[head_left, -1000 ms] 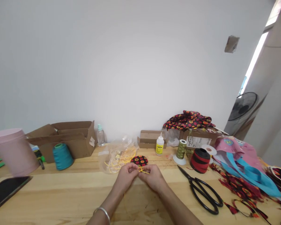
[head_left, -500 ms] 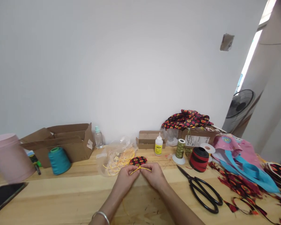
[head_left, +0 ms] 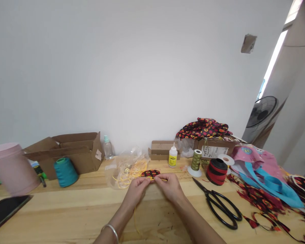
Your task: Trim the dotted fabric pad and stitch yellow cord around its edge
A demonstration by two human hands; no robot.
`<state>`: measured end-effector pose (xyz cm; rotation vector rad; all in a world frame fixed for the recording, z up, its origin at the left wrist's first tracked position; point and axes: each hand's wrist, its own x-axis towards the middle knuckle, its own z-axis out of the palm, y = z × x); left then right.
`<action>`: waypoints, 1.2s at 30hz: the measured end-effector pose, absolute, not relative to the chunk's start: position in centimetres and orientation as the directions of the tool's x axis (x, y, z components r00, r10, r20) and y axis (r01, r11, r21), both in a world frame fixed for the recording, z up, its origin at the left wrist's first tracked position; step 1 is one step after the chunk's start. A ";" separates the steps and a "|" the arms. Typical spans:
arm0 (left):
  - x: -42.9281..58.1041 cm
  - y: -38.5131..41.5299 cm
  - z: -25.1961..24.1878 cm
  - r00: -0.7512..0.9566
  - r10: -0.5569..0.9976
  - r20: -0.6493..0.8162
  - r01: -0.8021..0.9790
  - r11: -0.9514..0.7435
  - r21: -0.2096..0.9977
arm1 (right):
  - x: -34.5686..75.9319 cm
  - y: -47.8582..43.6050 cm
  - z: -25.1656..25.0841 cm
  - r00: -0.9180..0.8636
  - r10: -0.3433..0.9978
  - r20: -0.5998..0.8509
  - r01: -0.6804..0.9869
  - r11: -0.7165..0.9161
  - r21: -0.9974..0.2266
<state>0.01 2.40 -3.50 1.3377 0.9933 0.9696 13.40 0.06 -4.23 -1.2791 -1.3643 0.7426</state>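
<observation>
Both hands are working at the middle of the table (head_left: 66,217), just near of a small patterned fabric disc (head_left: 150,173). The left hand (head_left: 137,190) and right hand (head_left: 170,187) are each pinching a thin yellow cord (head_left: 135,217) between fingertips, knuckles facing each other with a short gap between them; the cord is running between the fingertips and trailing toward the near edge under the left wrist. The disc is lying flat, touching or nearly touching the fingertips; exact contact is not discernible. A bracelet (head_left: 111,230) is sitting on the left wrist.

Left of the disc, a clear bag (head_left: 124,166) is holding more yellow cord. A glue bottle (head_left: 172,157) is standing far of the right hand. Black scissors (head_left: 220,206) are lying to the right, with a green spool (head_left: 196,162) and a red spool (head_left: 217,171) beyond them. A teal cone (head_left: 65,171) and a cardboard box (head_left: 71,152) are sitting at far left.
</observation>
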 end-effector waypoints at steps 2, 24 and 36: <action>-0.1 2.5 -3.6 0.352 0.934 -0.051 -0.033 0.067 0.997 | 13.5 0.1 -4.2 0.177 0.934 0.312 0.289 0.253 -0.923; 0.1 2.2 -3.3 0.431 0.902 0.005 -0.136 0.060 0.989 | 12.8 -0.7 -3.8 0.060 0.812 0.580 0.599 0.436 -0.672; 0.1 1.7 -2.9 0.486 0.873 -0.040 -0.136 0.121 0.983 | 13.3 -0.9 -3.4 0.155 0.803 0.576 0.655 0.353 -0.669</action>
